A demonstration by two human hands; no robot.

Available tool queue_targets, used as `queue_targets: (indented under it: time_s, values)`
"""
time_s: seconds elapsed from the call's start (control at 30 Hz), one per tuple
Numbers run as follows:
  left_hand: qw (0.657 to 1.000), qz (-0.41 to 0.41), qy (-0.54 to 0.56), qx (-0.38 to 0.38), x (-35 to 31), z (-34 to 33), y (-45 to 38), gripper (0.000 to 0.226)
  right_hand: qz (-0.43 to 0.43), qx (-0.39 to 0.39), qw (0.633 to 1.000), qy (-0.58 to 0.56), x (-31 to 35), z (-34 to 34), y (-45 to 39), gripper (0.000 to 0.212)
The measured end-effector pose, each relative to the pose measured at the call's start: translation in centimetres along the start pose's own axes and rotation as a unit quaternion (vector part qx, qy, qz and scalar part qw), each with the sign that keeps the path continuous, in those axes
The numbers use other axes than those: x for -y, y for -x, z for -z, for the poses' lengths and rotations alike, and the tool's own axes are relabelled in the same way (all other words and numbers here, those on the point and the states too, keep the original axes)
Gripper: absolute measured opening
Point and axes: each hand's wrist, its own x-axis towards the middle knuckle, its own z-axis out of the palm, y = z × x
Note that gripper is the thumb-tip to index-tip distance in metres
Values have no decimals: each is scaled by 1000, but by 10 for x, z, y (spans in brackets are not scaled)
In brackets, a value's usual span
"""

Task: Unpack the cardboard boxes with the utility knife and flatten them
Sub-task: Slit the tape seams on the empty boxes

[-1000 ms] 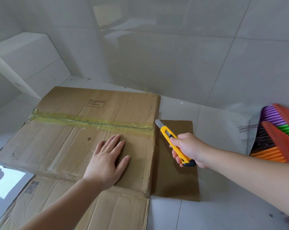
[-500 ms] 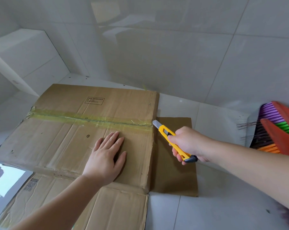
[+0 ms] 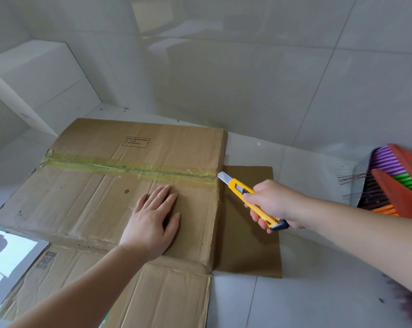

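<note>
A cardboard box (image 3: 100, 197) was found lying on the white tiled floor (image 3: 306, 301), against the far wall, its top seam closed with a strip of yellowish tape (image 3: 129, 167) running left to right. A printed label (image 3: 135, 141) was noted on the far flap. The left hand (image 3: 153, 218) was laid flat on the near flap, fingers straight and slightly spread, pressing the top face of the box. The right hand (image 3: 274, 204) was closed round the handle of a yellow utility knife (image 3: 250, 200), fingers curled beneath it and thumb on top. The blade was extended, its tip set at the right end of the taped seam, at the box's right edge. A loose flap (image 3: 247, 247) was observed lying flat on the floor just right of the box, under the knife. A second flap (image 3: 129, 297) was spread flat at the near side. A multicoloured broom head (image 3: 399, 185) was recorded at the far right.
</note>
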Motion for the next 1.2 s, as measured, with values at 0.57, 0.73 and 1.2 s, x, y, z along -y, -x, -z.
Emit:
queue_targets:
  time_s: [0.57, 0.73, 1.2]
  values:
    - [1000, 4, -6, 10, -3, 2, -1, 71, -4, 37, 997, 64, -44, -7, -6, 26]
    - [999, -18, 4, -49, -38, 14, -16, 42, 84, -27, 973, 212, -66, 12, -4, 27]
    - [980, -21, -70, 187, -85, 23, -29, 35, 467, -155, 706, 510, -90, 38, -26, 36]
